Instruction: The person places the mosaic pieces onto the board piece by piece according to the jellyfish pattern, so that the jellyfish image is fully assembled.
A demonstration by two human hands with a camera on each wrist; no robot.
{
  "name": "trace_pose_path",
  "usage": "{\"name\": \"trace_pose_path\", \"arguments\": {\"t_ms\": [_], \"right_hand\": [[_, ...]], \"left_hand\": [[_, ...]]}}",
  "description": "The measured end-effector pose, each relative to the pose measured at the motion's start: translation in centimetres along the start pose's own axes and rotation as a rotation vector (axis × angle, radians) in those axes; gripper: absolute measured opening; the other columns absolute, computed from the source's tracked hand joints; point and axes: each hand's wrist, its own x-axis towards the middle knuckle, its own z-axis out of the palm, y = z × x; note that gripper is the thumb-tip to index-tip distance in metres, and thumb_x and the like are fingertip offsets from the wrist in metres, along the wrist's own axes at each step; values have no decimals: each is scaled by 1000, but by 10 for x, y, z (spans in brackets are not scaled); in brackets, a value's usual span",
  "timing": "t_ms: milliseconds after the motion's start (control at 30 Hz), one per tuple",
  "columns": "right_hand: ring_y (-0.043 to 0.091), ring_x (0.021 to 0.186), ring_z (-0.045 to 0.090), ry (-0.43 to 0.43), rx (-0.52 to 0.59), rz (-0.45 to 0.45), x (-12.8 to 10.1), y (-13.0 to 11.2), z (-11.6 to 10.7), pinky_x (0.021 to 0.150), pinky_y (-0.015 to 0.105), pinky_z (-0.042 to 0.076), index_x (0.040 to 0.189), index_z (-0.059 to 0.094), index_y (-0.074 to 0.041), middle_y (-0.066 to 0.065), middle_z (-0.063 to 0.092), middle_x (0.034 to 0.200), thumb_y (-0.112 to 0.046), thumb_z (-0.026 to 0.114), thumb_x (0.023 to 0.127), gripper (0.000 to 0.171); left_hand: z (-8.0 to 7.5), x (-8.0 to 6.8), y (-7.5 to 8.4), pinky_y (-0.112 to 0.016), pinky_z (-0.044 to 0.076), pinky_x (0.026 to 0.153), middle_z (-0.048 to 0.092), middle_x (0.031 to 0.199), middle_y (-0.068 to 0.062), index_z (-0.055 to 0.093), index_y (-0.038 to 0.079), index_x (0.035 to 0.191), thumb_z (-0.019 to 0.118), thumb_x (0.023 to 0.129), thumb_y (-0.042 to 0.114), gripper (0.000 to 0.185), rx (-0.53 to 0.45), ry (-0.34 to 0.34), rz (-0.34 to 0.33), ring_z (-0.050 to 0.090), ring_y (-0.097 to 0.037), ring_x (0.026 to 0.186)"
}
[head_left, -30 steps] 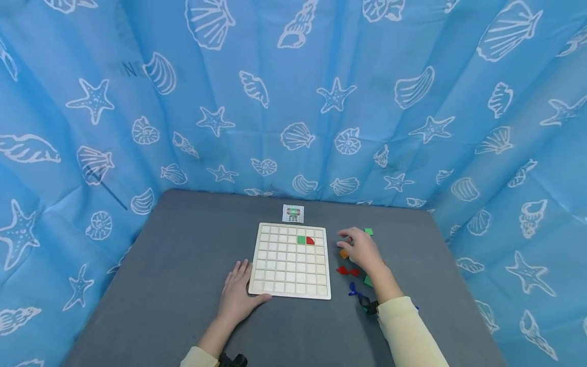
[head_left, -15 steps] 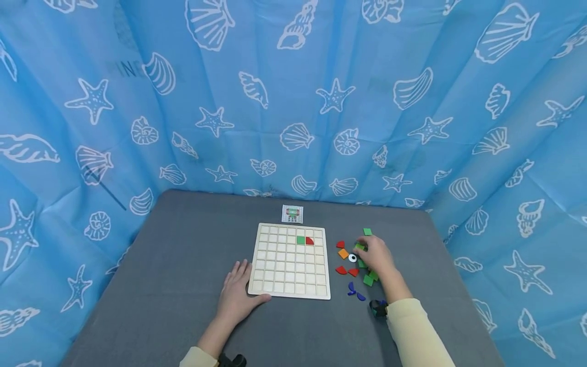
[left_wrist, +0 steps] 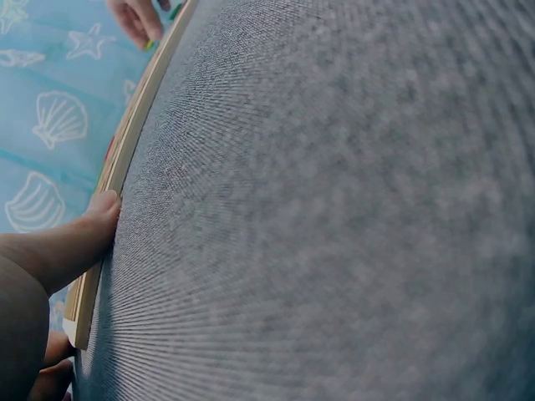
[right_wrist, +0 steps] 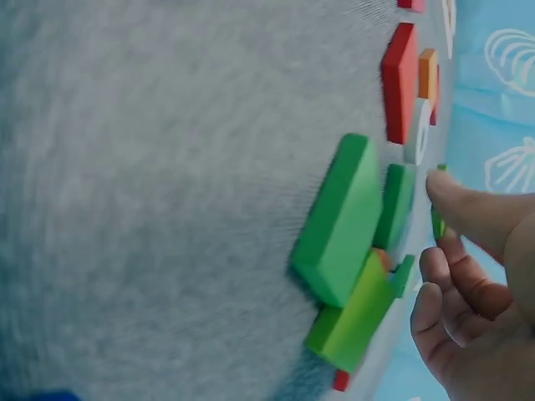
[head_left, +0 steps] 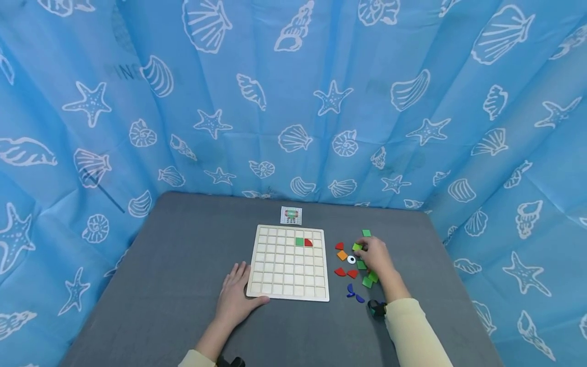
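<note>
Meanwhile, right hand [head_left: 375, 256] pinching green tile [head_left: 357, 247], left hand [head_left: 236, 298] flat against board [head_left: 288, 262].

This looks like a small recording booth, not a home: a blue curtain printed with white shells and starfish [head_left: 293, 102] closes around three sides of a grey felt-covered desk [head_left: 183, 285].

Left hand [head_left: 237, 298] lies flat, palm down, fingers straight and together, thumb spread toward the right; forearm runs back to the lower edge of the head view, pale sleeve at the elbow. Right hand [head_left: 377, 256] reaches forward, fingers curled, thumb and fingertips [right_wrist: 456, 194] pinching; right forearm in a pale sleeve, angled inward.
</note>
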Motion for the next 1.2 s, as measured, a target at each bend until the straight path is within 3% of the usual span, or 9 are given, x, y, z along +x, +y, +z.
{"name": "trace_pose_path", "arguments": {"t_ms": [200, 333, 500, 667, 833, 1200], "right_hand": [[31, 103, 64, 27, 24, -60, -2, -13, -5, 82, 48, 56, 124, 71, -10, 16, 64, 121, -17, 75, 92, 33], [29, 100, 66, 61, 35, -88, -4, -28, -7, 79, 44, 58, 125, 70, -8, 14, 68, 114, -19, 77, 91, 36], [28, 98, 64, 91, 36, -118, -6, -47, -5, 73, 39, 59, 120, 73, -7, 14, 67, 117, -20, 78, 90, 33], [27, 97, 64, 76, 47, -167, -5, -67, 1, 69, 37, 58, 117, 74, -10, 12, 66, 119, -20, 79, 89, 30], [26, 98, 65, 72, 46, -210, -2, -85, 8, 74, 41, 57, 116, 75, -11, 10, 68, 118, -19, 79, 89, 29], [23, 101, 63, 2, 82, -239, 14, -119, 39, 76, 41, 55, 117, 75, -15, 5, 68, 120, -22, 77, 91, 27]], "left_hand": [[0, 1, -1, -58, 23, 123, 32, 163, -19, 38, 1, 155, 75, 69, 75, 119, 2, -1, 4, 22, -39, 154], [0, 0, -1, -58, 22, 123, 32, 163, -19, 37, 1, 155, 76, 69, 74, 119, -5, -4, 0, 21, -39, 154], [0, -1, 0, -57, 21, 124, 31, 163, -19, 37, 1, 155, 77, 69, 72, 119, -11, -9, -4, 21, -39, 154], [-1, -2, 2, -58, 20, 124, 30, 164, -19, 36, 2, 156, 79, 69, 70, 118, -26, -17, -18, 19, -39, 154], [-1, 0, 4, -58, 19, 124, 30, 164, -18, 37, 3, 156, 80, 68, 69, 118, -36, -4, -10, 19, -39, 154], [-1, 1, 8, -60, 20, 123, 32, 163, -20, 42, 4, 154, 80, 65, 71, 117, -15, -4, -16, 20, -41, 154]]}}
